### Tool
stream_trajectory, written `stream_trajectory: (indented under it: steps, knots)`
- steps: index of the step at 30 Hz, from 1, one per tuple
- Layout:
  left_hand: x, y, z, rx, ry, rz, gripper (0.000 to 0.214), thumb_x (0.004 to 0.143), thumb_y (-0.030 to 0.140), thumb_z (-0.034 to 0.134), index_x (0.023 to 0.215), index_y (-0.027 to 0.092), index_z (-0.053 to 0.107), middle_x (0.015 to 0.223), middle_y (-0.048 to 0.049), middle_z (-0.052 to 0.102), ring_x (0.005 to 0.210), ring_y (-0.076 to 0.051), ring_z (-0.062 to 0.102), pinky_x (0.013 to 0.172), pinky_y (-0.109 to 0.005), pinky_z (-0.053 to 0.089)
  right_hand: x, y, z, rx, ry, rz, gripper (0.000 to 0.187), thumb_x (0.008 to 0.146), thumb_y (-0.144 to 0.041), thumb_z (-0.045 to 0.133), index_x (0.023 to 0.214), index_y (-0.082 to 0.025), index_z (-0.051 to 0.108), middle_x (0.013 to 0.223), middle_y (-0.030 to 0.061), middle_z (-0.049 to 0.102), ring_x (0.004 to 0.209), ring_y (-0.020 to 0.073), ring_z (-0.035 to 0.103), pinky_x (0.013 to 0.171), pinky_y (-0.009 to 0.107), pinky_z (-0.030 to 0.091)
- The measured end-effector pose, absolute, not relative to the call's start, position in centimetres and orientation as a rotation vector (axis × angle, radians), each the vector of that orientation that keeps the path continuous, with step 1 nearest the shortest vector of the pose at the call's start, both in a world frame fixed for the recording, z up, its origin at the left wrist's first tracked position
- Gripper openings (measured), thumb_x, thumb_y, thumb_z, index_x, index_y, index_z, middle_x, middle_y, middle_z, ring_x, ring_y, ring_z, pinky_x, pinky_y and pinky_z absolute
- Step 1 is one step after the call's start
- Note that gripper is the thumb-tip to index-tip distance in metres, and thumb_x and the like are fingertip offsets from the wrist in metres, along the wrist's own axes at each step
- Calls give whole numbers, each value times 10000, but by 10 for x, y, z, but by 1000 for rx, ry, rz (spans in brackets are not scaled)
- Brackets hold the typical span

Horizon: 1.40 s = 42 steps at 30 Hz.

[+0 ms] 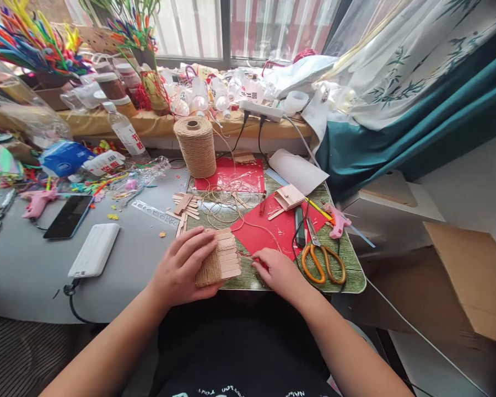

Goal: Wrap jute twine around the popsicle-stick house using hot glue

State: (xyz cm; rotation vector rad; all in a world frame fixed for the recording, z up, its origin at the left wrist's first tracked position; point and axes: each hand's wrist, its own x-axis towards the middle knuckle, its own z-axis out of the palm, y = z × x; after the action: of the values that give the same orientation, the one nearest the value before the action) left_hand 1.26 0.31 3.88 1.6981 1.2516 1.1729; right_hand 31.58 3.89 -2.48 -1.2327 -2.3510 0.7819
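My left hand (179, 270) is closed around a small block of wooden craft sticks (230, 258). Brown twine (209, 271) is wound in close rows about the block's left part, while the rounded stick ends on the right are bare. Just right of the block, my right hand (280, 271) has its fingers pinched together on a strand of twine that runs to the block; its fingertips are partly hidden. Loose twine loops (227, 201) lie beyond the hands and lead towards a large upright twine spool (195, 149).
Scissors (323, 262), a utility knife (300, 226) and a pink glue gun (338, 220) lie right on a red sheet (268, 226) and green board (355, 278). Loose sticks (186, 205) lie behind my left hand. A phone (69, 216) and white power bank (94, 250) are left.
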Motion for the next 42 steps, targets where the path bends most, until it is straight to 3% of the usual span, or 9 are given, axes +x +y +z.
stream_trajectory:
  steps: [3,11,19,26,28,32,35,39,42]
  knots:
    - [10,2,25,1550,1284,1175,691,468,183,1026,1122,291,830,1392,-134,670,1552,-501,335,1353,-626,143,327,32,-25,-1221,-2443,715,162,1053,-178,595,943,-188,714,883,61,701,850,214,658,780,348,507]
    - [8,5,5,1654,1305,1144,664,531,273,1026,1162,308,822,1358,-132,691,1550,-481,368,1357,-612,144,365,26,-10,-1317,-2521,417,184,1005,-118,569,864,-205,648,873,82,662,859,262,606,862,440,520]
    - [5,5,-5,1950,1281,1040,612,539,361,1027,1119,392,835,1179,-98,761,1406,-468,543,1334,-619,197,378,25,-14,-1245,-2245,455,128,1022,-186,584,1017,-210,710,1063,117,715,1040,289,638,949,480,532]
    - [5,5,-13,1981,1251,1077,579,551,379,1027,1098,356,840,1148,-105,757,1363,-454,590,1318,-613,288,410,29,-20,-1482,-1834,227,111,1015,-236,597,1009,-227,707,1015,88,732,1021,283,662,989,473,519]
    - [9,6,-12,2119,1222,1100,608,618,367,992,1196,346,806,1216,-98,738,1380,-441,580,1290,-620,346,425,36,-22,-1553,-1701,161,117,1002,-254,599,1037,-224,707,1050,95,722,1052,286,661,985,462,534]
    - [21,11,-1,2462,1141,1006,806,779,354,884,1515,305,559,1445,-130,600,1448,-415,514,1213,-622,448,457,52,-29,-1699,-1508,89,203,972,-285,611,1141,-212,697,1148,110,684,1005,261,655,933,432,569]
    - [31,13,3,2518,1153,980,821,818,364,855,1548,275,489,1451,-149,573,1434,-402,519,1199,-613,464,471,63,-32,-1771,-1473,73,240,977,-316,604,1166,-197,691,1159,128,670,953,257,646,895,431,571]
    - [37,16,-2,2641,1142,967,839,817,350,861,1558,267,477,1437,-148,595,1440,-404,517,1208,-604,466,483,76,-29,-1874,-1485,77,322,961,-368,635,1237,-207,673,1273,139,664,1104,283,635,1019,435,510]
    - [36,18,-3,2712,1108,929,857,824,362,853,1579,267,460,1459,-148,592,1448,-405,514,1211,-590,473,497,90,-26,-2083,-1379,135,359,933,-459,664,1159,-180,669,1215,159,693,1035,290,652,912,403,515]
